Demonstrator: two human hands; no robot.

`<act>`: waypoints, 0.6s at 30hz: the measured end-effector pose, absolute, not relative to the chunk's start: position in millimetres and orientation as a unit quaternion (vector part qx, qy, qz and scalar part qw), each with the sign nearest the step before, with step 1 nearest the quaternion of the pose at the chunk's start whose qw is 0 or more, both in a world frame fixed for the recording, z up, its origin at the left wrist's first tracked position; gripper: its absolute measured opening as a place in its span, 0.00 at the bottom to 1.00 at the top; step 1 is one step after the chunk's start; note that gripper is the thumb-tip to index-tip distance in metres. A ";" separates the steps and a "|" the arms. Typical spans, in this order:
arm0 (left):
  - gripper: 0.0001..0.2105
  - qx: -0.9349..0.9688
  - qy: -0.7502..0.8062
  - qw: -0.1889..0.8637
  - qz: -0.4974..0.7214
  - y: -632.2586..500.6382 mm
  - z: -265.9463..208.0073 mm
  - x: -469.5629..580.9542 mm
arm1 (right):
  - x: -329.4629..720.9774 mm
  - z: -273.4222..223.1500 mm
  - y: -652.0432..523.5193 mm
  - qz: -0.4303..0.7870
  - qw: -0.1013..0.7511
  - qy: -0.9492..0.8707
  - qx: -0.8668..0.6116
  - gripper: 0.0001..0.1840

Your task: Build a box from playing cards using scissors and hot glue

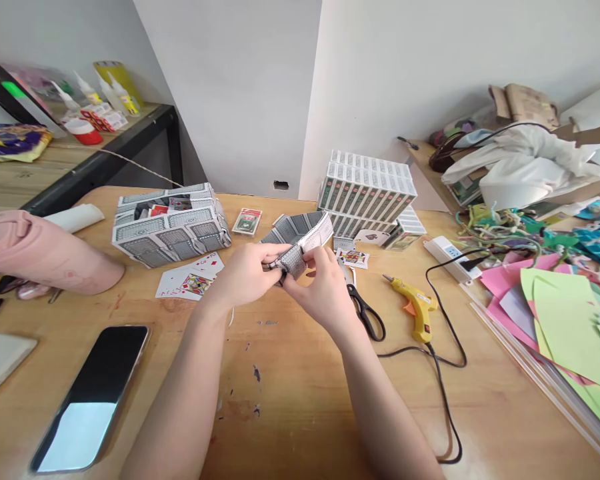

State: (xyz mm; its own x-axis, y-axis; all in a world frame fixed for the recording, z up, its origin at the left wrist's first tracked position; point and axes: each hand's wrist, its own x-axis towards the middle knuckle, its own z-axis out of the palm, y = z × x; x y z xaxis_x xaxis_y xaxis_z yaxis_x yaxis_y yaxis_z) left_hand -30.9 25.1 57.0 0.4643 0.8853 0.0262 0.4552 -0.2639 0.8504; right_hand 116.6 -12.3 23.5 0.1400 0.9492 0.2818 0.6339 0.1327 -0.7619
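Note:
Both hands meet over the middle of the table on folded playing cards [296, 259] with grey patterned backs. My left hand [247, 270] pinches their left end, and my right hand [325, 287] grips the right side with thumb and fingers. Just behind them more grey-backed cards [293, 227] lie fanned out. Face-up cards [190, 280] rest left of my left hand. Black-handled scissors [366, 310] lie close to my right wrist, partly hidden by the hand. A box covered in grey cards [173, 230] stands at the back left, with cards inside its opening.
Stacked card packs [365, 187] stand at the back, near a single pack [247, 221]. A yellow glue gun [416, 307] and its cable lie right, near a power strip [450, 257] and coloured paper [565, 327]. A phone [93, 400] and pink roll [50, 253] occupy the left.

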 end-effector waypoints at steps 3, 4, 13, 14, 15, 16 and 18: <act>0.24 0.743 0.449 0.416 0.271 25.7 55.6 -28.5 | 113.5 23.7 -11.5 0.158 0.415 -0.634 -0.633 0.13; 0.24 0.740 0.451 0.419 0.271 26.1 55.1 -28.1 | 112.5 23.9 -11.3 0.149 0.414 -0.636 -0.634 0.13; 0.25 0.672 0.450 0.495 0.317 30.4 55.8 -36.4 | 105.7 19.8 -12.0 0.141 0.467 -0.617 -0.618 0.14; 0.25 0.666 0.450 0.501 0.321 30.4 56.4 -37.7 | 105.0 20.3 -12.2 0.130 0.467 -0.618 -0.618 0.14; 0.24 0.661 0.448 0.506 0.325 30.4 56.9 -38.9 | 104.3 20.9 -12.4 0.119 0.466 -0.621 -0.619 0.14; 0.24 0.656 0.445 0.513 0.330 30.4 57.4 -39.7 | 103.6 21.5 -12.6 0.109 0.464 -0.625 -0.618 0.13; 0.24 0.646 0.437 0.526 0.339 30.4 58.2 -40.6 | 102.1 22.1 -12.7 0.086 0.467 -0.627 -0.618 0.12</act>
